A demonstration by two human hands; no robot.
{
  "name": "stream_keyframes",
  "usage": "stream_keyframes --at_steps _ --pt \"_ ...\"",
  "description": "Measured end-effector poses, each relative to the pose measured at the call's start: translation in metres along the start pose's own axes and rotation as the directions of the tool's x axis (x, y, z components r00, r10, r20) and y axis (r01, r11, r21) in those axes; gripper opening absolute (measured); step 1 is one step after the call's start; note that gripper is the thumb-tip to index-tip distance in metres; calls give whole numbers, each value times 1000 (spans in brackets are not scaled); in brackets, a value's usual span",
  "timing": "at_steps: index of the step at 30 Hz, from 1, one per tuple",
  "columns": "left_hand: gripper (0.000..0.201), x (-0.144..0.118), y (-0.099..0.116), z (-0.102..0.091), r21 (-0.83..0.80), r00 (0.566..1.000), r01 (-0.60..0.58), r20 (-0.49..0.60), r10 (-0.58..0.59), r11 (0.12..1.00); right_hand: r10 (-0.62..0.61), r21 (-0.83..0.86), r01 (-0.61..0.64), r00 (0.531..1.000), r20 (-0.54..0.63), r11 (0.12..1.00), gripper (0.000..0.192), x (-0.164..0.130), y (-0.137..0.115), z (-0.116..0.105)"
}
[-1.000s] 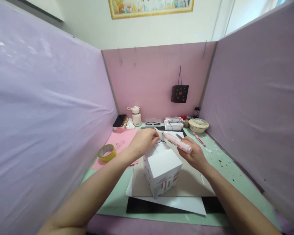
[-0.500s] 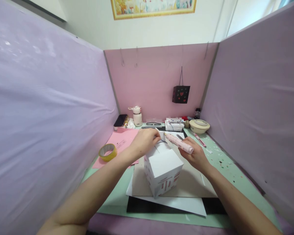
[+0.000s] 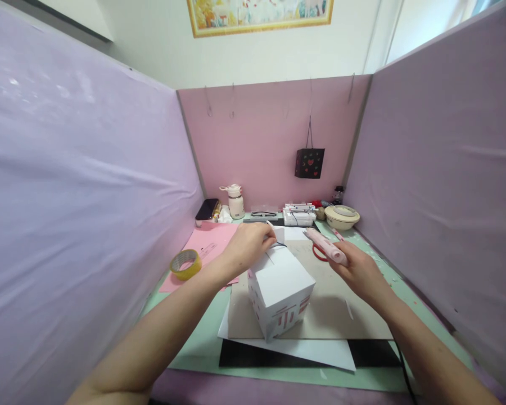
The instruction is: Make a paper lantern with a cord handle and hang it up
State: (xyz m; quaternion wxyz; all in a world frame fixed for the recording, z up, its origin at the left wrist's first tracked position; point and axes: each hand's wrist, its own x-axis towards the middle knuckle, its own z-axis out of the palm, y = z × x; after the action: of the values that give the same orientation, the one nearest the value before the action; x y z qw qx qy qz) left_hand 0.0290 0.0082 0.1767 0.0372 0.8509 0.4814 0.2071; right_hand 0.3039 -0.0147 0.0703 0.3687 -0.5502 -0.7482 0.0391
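The left hand (image 3: 252, 242) pinches at the white box (image 3: 283, 284)'s far edge, maybe to keep it still, while the right hand (image 3: 358, 268) holds the pink glue gun (image 3: 328, 247) off to one side.

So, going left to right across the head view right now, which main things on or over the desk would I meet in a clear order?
Yellow tape roll → cream bottle → white box → pink glue gun.
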Motion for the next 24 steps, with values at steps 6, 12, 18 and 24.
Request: stream_keyframes --at_steps 6,12,18,24 --pt "12 -2 0 2 -44 1000 -18 -16 17 999 302 -423 -223 944 130 878 28 -58 89 -1" --pt "13 -5 -2 4 -108 998 -50 -39 46 993 333 -633 -170 931 147 755 29 -90 137 8" --pt "12 -4 2 3 -108 999 -34 -20 32 994 -43 -146 29 995 -90 989 24 -31 35 -11" --pt "11 -3 3 5 -125 999 -36 -33 32 991 -266 268 291 956 -125 918 11 45 -65 8"
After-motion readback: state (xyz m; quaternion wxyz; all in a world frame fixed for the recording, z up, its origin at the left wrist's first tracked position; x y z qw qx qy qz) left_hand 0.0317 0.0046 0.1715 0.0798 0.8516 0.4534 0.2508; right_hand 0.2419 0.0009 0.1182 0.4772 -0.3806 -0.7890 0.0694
